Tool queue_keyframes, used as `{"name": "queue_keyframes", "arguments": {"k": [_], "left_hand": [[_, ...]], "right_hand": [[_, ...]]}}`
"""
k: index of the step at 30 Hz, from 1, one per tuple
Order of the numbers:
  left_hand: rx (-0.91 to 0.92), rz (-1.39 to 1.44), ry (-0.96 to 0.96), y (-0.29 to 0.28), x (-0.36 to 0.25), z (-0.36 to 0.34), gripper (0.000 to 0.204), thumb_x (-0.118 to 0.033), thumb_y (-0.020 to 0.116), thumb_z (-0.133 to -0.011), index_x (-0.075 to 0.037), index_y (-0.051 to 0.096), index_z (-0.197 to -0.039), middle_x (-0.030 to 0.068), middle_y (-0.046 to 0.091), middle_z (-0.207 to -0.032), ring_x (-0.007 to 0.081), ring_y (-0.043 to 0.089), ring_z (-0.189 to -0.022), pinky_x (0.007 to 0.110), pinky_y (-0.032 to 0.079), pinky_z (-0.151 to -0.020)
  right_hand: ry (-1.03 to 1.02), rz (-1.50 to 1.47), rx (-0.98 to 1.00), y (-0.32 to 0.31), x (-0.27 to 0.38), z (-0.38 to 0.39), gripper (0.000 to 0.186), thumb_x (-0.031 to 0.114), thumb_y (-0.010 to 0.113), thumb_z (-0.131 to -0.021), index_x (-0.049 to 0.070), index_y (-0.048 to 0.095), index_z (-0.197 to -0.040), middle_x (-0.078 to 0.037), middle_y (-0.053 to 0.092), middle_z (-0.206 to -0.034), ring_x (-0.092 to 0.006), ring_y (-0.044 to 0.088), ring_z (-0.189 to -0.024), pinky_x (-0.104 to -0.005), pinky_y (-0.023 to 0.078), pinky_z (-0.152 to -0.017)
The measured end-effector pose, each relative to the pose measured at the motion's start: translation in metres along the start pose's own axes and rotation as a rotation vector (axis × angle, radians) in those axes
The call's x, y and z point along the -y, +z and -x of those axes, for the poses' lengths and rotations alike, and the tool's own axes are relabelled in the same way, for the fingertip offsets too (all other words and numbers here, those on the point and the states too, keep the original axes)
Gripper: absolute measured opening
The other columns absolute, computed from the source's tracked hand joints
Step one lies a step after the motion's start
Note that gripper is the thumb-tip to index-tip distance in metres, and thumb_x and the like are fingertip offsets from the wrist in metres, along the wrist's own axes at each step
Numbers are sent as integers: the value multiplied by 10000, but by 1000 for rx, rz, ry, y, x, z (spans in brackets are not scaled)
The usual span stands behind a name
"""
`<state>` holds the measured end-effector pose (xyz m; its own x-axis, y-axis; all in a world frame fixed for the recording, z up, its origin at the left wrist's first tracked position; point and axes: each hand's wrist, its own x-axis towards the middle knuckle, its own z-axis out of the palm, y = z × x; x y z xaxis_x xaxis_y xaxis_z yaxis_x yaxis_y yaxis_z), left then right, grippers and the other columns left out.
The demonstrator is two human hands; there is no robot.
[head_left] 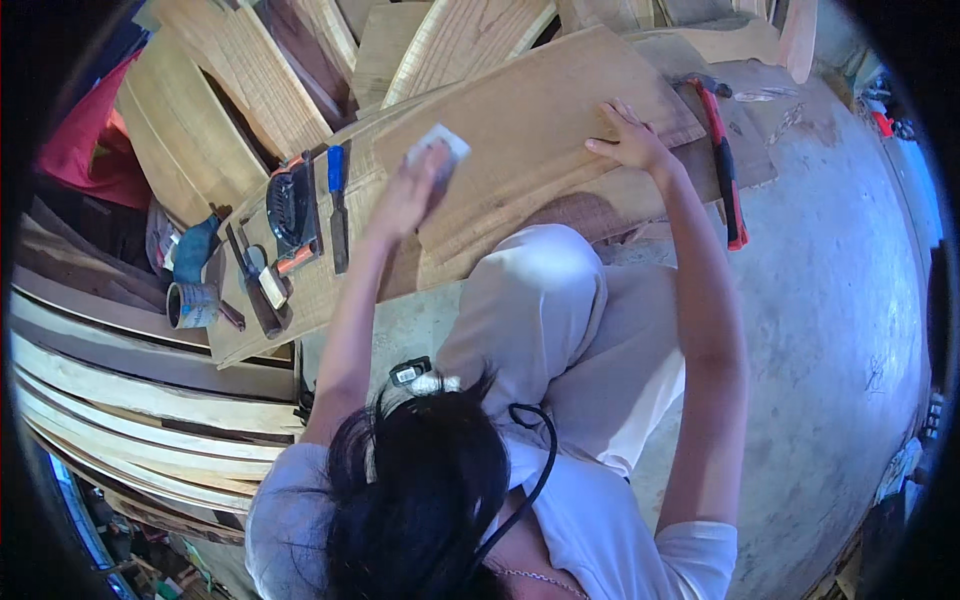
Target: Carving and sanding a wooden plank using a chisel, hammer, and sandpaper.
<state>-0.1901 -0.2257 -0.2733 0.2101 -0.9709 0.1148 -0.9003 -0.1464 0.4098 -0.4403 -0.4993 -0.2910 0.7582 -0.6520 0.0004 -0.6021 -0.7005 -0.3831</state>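
Observation:
A wide, flat wooden board (540,120) lies at a slant in front of me, across a larger plank. My left hand (408,195) grips a small pale flat pad (442,146) at the board's left end; the pad's kind is not clear, and the hand is slightly blurred. Towards the board's right end, my right hand (630,140) rests with its fingers spread and nothing in it. A hammer (722,160) with a red and black handle lies just right of that hand. Left of my left hand lie a blue-handled chisel (338,205) and a dark hand plane (290,210).
On the plank's left end are a dark tool with a pale block (265,290) and a roll of tape (190,304). Wooden boards (240,80) lean along the back, and long planks (150,410) are stacked at left. Grey concrete floor (820,330) spreads to the right.

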Motion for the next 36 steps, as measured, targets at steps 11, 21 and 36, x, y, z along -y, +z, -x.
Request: {"name": "queue_keyframes", "arguments": {"k": [11,21,36], "left_hand": [[-199,-36,-59,-20,53,-9,478,-319,165,-930,-69,340,-1297,147,315,-1353,299,264,-1265,367,200,-1048],[138,-8,134,-2,-61,53,467,-321,160,-930,-125,342,-1312,102,302,-1372,276,238,-1283,422,123,-1068],[147,-71,187,3,-69,53,467,-322,174,-927,-136,331,-1326,80,314,-1370,266,250,-1281,405,106,-1076]], "right_hand": [[-42,51,-31,1,11,-4,838,596,554,-682,175,267,-1347,-87,201,-1414,-237,164,-1313,-546,181,-997],[-22,86,7,4,-2,-6,852,589,561,-683,185,235,-1359,-108,168,-1423,-251,150,-1318,-559,175,-994],[73,136,83,-2,8,3,841,606,511,-727,224,148,-1383,-117,96,-1441,-248,74,-1336,-562,106,-1010]]}}
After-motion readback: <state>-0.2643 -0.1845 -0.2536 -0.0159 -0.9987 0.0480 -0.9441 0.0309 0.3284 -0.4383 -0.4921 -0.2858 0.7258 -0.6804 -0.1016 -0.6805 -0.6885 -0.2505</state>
